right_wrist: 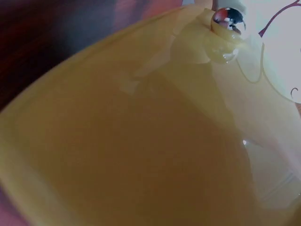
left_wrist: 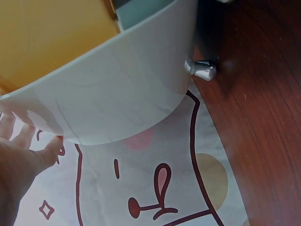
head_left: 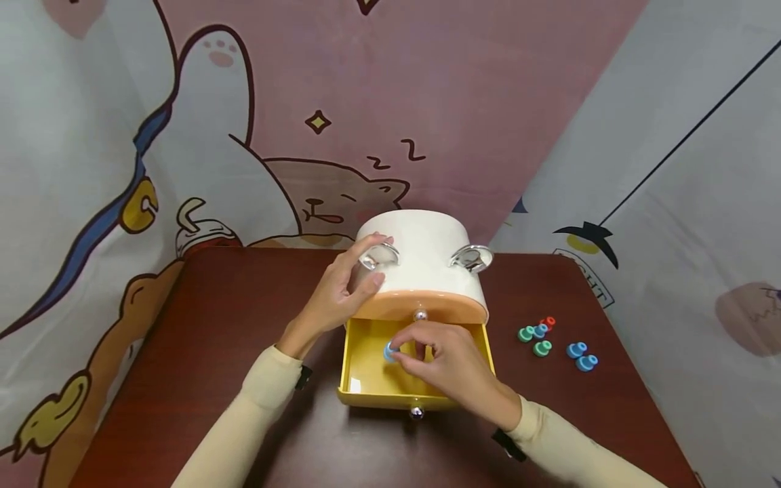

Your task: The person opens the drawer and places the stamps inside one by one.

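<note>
A white rounded cabinet (head_left: 424, 247) with two silver ear-shaped pieces stands on the table, its yellow drawer (head_left: 363, 386) pulled out at the bottom. My left hand (head_left: 335, 288) rests on the cabinet's left side, thumb and fingers spread around the left silver ear (head_left: 379, 256). In the left wrist view, the fingertips (left_wrist: 54, 146) touch the white wall. Over the drawer, my right hand (head_left: 448, 359) pinches a small light-blue stepped peg (head_left: 389, 352) between thumb and index finger. The right wrist view shows the drawer's yellow front (right_wrist: 141, 141); the hand is out of sight there.
Several small stepped pegs lie on the table right of the cabinet: green (head_left: 542, 348), blue (head_left: 587, 363) and red (head_left: 548, 322). A peach-coloured upper drawer front (head_left: 390, 308) with a silver knob (head_left: 419, 315) sits above the yellow drawer. Cartoon-printed cloth (head_left: 464, 102) hangs behind the table.
</note>
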The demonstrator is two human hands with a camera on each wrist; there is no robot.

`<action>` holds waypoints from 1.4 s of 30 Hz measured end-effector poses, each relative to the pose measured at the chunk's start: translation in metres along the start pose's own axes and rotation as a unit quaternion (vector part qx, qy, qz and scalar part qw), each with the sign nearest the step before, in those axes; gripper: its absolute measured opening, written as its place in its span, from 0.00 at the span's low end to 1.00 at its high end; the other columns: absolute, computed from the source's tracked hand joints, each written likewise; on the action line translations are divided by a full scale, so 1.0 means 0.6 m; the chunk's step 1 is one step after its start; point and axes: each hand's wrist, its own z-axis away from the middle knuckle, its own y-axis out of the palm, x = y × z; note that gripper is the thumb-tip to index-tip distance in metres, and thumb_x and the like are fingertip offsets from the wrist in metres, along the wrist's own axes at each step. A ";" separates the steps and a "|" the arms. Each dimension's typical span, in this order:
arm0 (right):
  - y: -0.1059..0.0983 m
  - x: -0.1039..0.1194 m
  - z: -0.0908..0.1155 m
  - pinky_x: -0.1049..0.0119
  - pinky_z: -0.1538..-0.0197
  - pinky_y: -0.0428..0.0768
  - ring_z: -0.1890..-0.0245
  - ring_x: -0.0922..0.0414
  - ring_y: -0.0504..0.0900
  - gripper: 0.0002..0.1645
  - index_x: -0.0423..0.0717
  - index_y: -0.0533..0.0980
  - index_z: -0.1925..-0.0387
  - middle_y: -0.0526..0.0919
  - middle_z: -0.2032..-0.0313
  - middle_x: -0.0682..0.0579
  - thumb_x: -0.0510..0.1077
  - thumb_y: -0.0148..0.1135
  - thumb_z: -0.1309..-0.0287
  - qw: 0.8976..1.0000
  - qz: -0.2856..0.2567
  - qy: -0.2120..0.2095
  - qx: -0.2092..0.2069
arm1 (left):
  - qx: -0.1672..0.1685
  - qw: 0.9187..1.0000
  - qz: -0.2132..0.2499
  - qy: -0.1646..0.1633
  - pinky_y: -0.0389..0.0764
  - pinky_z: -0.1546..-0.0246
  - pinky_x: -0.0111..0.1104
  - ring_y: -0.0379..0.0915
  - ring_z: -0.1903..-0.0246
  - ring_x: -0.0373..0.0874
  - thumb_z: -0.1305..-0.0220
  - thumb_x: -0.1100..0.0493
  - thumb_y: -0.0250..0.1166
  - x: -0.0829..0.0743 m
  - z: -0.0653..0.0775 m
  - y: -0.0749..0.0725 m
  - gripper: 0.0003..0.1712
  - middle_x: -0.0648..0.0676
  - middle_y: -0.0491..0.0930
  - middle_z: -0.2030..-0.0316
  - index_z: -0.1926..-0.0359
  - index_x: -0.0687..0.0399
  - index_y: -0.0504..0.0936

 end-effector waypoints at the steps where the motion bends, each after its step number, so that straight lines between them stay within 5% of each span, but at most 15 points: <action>1: 0.002 0.000 -0.001 0.77 0.70 0.71 0.74 0.66 0.77 0.12 0.54 0.90 0.61 0.85 0.69 0.68 0.37 0.84 0.43 1.000 0.000 0.003 0.002 | 0.000 1.000 -0.002 0.000 0.70 0.33 0.50 0.74 0.36 0.49 0.22 0.46 0.61 0.000 -0.001 0.001 0.33 0.48 0.77 0.27 0.21 0.45 0.70; 24: 0.033 0.010 -0.019 0.74 0.74 0.75 0.78 0.76 0.77 0.08 0.57 0.92 0.66 0.88 0.71 0.70 0.41 0.85 0.43 0.994 0.034 0.070 0.070 | 0.003 0.999 -0.035 -0.009 0.65 0.31 0.57 0.71 0.31 0.49 0.22 0.49 0.61 -0.013 0.000 -0.002 0.33 0.46 0.75 0.25 0.20 0.43 0.69; 31: 0.039 0.004 -0.020 0.73 0.78 0.66 0.82 0.75 0.65 0.06 0.56 0.92 0.67 0.82 0.78 0.71 0.41 0.83 0.41 0.989 0.066 0.086 0.103 | 0.003 1.000 -0.026 -0.009 0.64 0.30 0.58 0.71 0.30 0.50 0.23 0.54 0.62 -0.010 0.004 -0.001 0.34 0.47 0.75 0.25 0.20 0.42 0.69; 42: 0.040 0.005 -0.021 0.71 0.77 0.69 0.81 0.73 0.69 0.08 0.55 0.91 0.63 0.84 0.75 0.69 0.39 0.83 0.41 0.984 0.068 0.101 0.129 | 0.010 0.999 -0.029 -0.020 0.66 0.32 0.58 0.71 0.32 0.48 0.21 0.45 0.59 -0.008 0.006 -0.001 0.34 0.44 0.73 0.24 0.19 0.39 0.67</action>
